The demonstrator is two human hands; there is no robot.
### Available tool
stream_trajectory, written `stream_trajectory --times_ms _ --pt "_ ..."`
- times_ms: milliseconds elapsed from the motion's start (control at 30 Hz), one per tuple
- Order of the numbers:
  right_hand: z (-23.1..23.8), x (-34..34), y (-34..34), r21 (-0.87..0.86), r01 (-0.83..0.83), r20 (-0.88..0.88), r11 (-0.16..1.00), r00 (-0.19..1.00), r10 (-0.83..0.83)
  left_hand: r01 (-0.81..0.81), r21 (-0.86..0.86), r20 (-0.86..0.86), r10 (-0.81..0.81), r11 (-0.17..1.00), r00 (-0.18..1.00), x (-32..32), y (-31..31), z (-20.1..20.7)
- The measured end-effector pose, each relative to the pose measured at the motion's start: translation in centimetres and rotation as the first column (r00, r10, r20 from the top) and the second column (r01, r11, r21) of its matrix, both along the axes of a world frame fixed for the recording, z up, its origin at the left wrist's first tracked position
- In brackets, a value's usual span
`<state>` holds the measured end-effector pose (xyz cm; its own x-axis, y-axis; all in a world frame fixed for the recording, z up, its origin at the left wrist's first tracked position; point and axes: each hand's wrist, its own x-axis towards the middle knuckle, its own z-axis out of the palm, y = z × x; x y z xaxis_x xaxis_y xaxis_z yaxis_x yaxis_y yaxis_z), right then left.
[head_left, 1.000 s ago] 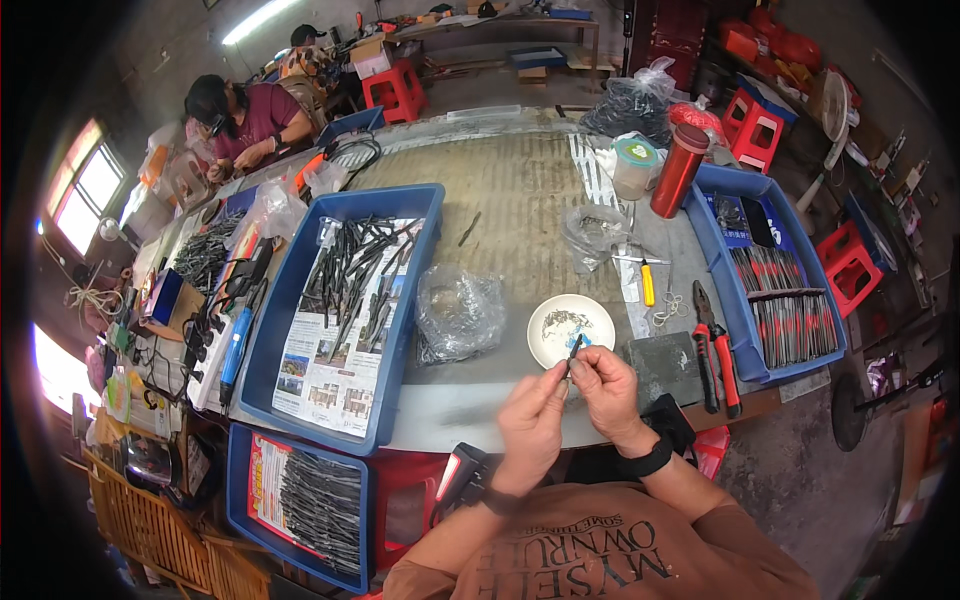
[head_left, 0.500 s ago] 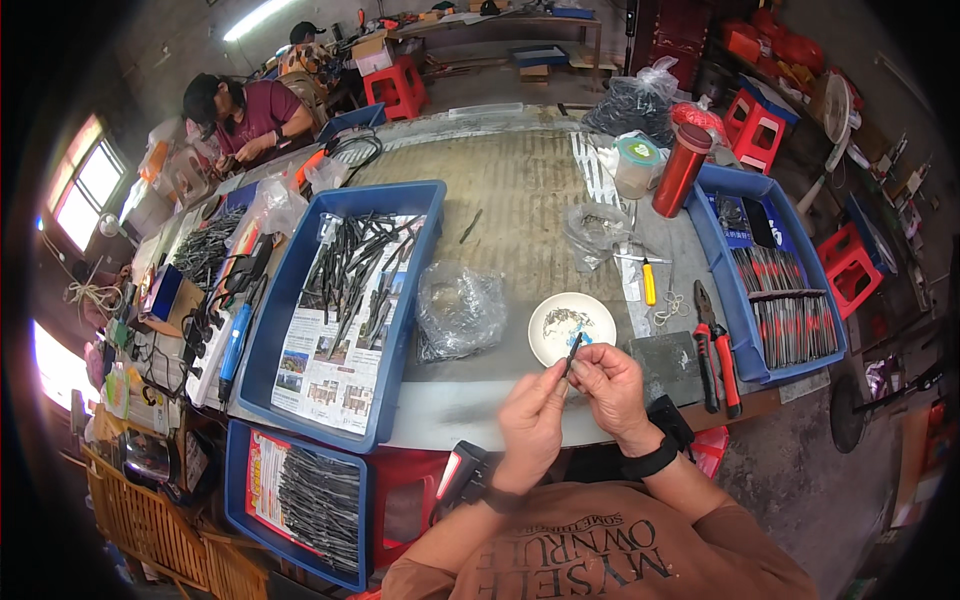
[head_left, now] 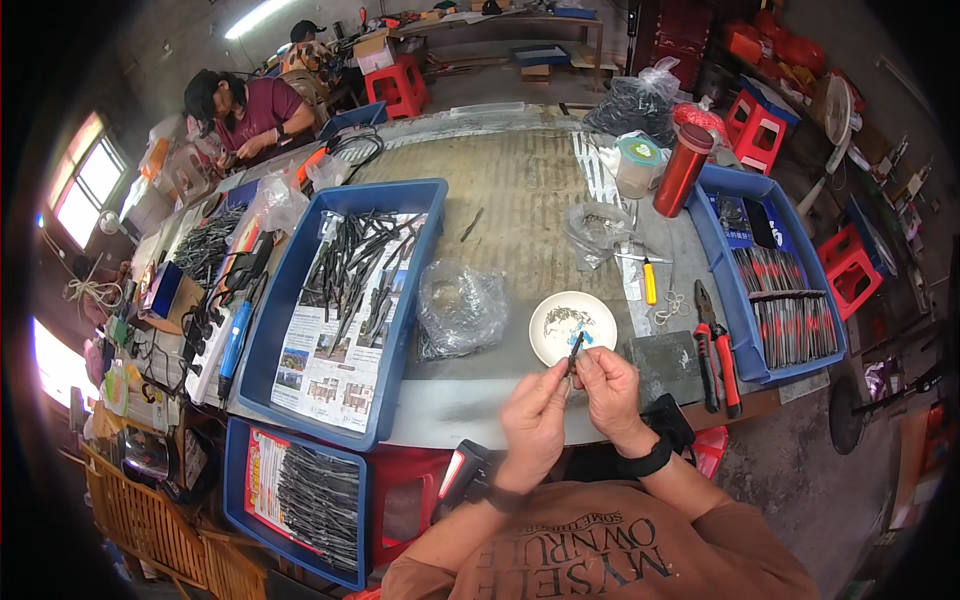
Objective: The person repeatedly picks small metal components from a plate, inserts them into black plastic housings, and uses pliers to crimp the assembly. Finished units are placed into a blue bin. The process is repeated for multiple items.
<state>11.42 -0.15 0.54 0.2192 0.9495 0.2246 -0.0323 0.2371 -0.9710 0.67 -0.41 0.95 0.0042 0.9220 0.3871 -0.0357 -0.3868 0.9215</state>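
Both my hands are closed on one slender black stick-like piece (head_left: 576, 346), held tilted between the fingertips at the table's near edge. My left hand (head_left: 536, 415) pinches its lower part and is slightly blurred. My right hand (head_left: 609, 392) grips it from the other side; the lower end is hidden among the fingers. Just beyond, a white bowl (head_left: 543, 345) holds small dark and pale bits with something blue. A blue tray (head_left: 428, 262) to the left carries several similar black pieces (head_left: 350, 265) scattered on newspaper.
A clear plastic bag (head_left: 460, 308) lies left of the bowl. Red-handled pliers (head_left: 722, 365), a yellow screwdriver (head_left: 650, 284) and a red flask (head_left: 683, 170) are to the right, beside another blue tray (head_left: 722, 262). A lower blue tray (head_left: 236, 490) holds black pieces. A co-worker (head_left: 262, 115) sits far left.
My hands have shifted very slightly downward, and the black piece is now tilted a little differently between my fingers. The things on the table stay where they were.
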Motion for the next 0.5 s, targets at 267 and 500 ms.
stream_trajectory --times_ms 267,500 --pt "0.04 0.7 -0.14 0.001 -0.059 -0.023 0.998 0.998 0.059 0.005 -0.006 0.01 -0.005 1.0 1.0 -0.02 0.04 0.19" --pt "-0.44 0.78 0.17 -0.01 -0.088 -0.204 0.996 0.975 0.084 0.017 -0.039 0.036 -0.016 0.999 0.999 -0.05 -0.01 -0.02"
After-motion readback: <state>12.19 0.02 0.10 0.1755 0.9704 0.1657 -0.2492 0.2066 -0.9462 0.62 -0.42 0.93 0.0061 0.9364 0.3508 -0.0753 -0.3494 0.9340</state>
